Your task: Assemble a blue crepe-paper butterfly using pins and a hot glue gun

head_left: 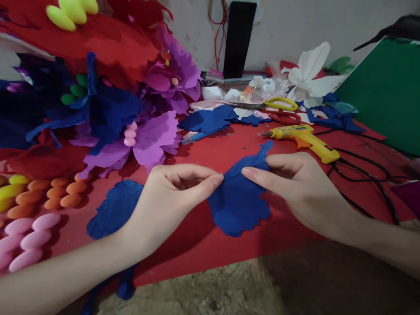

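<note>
Between my two hands hangs a blue paper petal (241, 203) with a wavy cut edge and a narrow twisted end pointing up and right. My left hand (179, 199) pinches its left edge between thumb and fingertips. My right hand (302, 188) grips it near the narrow end, thumb on top, fingers partly hidden behind. Another blue petal (114, 208) lies on the red surface (183, 249), partly covered by my left wrist. Beyond the hands, more blue paper pieces (210, 119) are stacked.
Finished-looking paper flowers (111, 105) crowd the left. Orange (70, 194) and pink egg-shaped pieces (36, 238) sit at left front. A yellow glue gun (305, 139) with black cord (370, 168) lies at right, scissors (280, 105) behind it. A green board (383, 92) leans at right; a phone (239, 39) stands at the back.
</note>
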Tool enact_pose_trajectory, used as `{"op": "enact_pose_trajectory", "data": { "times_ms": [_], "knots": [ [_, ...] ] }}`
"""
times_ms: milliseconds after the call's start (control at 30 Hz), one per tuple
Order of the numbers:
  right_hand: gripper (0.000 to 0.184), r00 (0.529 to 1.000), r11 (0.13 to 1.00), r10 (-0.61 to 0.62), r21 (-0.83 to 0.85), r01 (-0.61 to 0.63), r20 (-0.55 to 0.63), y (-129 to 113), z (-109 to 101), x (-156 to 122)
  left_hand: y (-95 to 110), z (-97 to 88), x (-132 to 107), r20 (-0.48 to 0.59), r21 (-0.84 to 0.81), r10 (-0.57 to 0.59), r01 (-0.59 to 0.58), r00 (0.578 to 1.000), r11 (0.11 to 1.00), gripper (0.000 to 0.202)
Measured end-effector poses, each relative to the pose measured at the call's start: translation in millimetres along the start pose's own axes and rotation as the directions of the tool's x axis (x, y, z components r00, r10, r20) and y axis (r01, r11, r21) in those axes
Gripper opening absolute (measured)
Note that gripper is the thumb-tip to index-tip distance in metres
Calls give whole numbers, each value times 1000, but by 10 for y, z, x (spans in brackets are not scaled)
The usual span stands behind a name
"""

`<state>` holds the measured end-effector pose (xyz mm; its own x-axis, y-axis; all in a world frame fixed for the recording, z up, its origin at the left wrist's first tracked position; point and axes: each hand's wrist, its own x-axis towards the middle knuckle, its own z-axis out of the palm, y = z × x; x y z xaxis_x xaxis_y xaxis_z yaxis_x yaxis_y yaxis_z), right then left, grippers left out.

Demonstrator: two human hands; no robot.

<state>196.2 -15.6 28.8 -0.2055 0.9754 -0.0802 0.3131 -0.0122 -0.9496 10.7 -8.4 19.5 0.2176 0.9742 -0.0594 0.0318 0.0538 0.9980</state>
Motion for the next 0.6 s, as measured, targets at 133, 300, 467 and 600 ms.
{"op": "enact_pose_trajectory", "data": {
  "times_ms": [133, 300, 467, 600],
  "knots": [
    [29, 998, 1000, -10, -15, 9, -56, -12, 10, -7, 3, 0, 3, -21, 45, 25, -24, 999, 999, 13],
    [29, 997, 1000, 8, -11, -9, -81, -5, 25, 3, -3, -5, -9, -11, 25, 54, -54, 998, 998, 17],
    [29, 999, 995, 35, 89, -33, -15, 36, 35, 15, -28, 0, -4, -42, 23, 106, -105, 993, 994, 14],
    [29, 1000, 994, 28, 107, -28, 3, 47, 32, 11, -3, 2, 6, -65, 10, 84, -84, 994, 996, 11]
  ]
}}
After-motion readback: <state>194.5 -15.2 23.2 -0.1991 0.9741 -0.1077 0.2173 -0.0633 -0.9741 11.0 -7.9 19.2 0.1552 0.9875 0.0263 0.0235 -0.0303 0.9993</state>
